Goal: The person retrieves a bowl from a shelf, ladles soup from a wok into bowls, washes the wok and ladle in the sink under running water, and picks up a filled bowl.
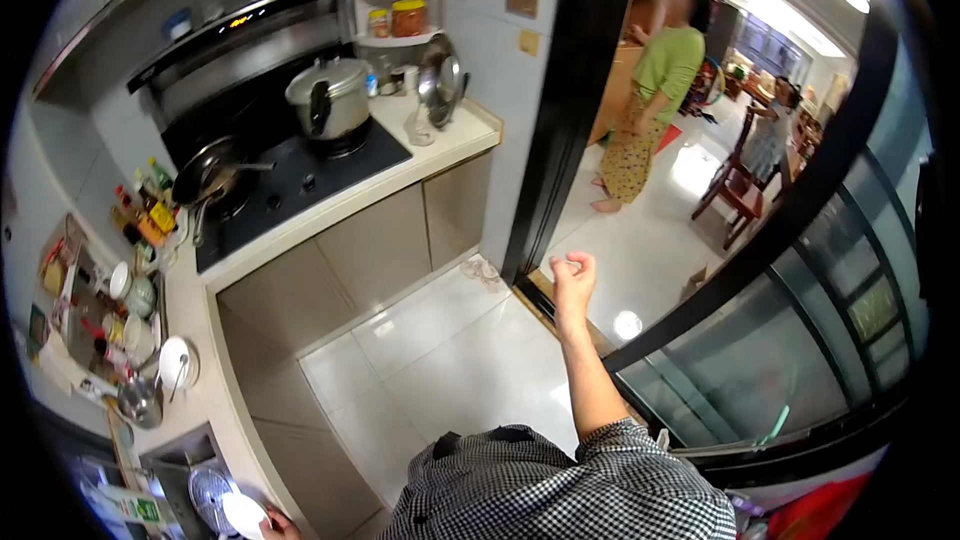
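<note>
Left hand (281, 527): lower left, clamped on 1 white dish (245, 517)
Right hand (573, 290): right of centre, curled; can't tell if closed
Sink (178, 451) step: dish handling, seemingly; next needs steady grip

White dish (242, 517), one – rounded, pale and bright, plain on the visible face; plate or shallow bowl, cannot tell. Held at its right edge in the left hand (281, 526), beside the round openwork basket (207, 491) at the sink (188, 449) – contact with basket unclear.

A lidded pot (338, 108) stands on the stove (368, 162).
</note>
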